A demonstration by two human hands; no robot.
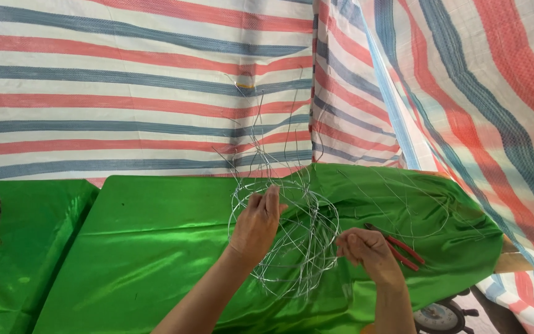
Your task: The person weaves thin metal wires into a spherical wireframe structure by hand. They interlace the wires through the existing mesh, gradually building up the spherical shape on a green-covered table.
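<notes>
Backdrop: woven plastic tarpaulin (125, 80) in red, blue and white stripes, hung as walls behind and to the right, meeting at a corner. Table covered in shiny green satin cloth (149, 241); second green-covered surface (26, 247) adjoining at left. Even, diffuse daylight.

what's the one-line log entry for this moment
left hand: grips wire frame | right hand: pinches a wire | pliers: on green cloth

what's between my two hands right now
In the head view, the wire frame spans the gap between the left hand and right hand, over the green cloth.
</notes>
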